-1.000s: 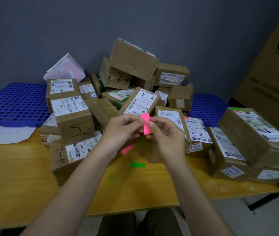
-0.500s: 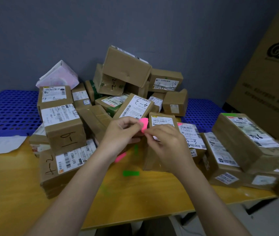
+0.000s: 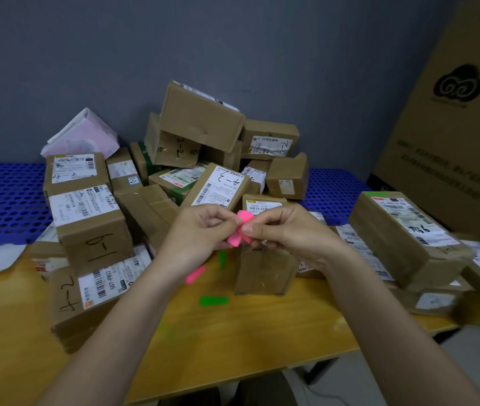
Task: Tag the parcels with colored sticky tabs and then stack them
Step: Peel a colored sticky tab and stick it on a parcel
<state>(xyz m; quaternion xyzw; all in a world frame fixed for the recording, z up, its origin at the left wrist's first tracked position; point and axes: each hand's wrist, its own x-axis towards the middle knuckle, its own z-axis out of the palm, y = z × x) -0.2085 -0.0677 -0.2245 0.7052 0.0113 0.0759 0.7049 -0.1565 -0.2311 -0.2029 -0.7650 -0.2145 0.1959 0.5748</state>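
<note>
I see both hands' fingers [image 3: 244, 230] pinched on the pink tabs [image 3: 240, 228], peeling 1 free; next I'd press it onto a parcel [image 3: 263, 259].

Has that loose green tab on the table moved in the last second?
No. The green tab lies in the same place before the upright parcel; only the camera shifted.

A parcel-sorting room, by the look of it. Labelled cardboard parcels [image 3: 89, 227] crowd the wooden table [image 3: 262, 341], with blue plastic pallets [image 3: 4, 200] along its far edge and a large carton [image 3: 452, 136] against the grey wall [image 3: 233, 39].
</note>
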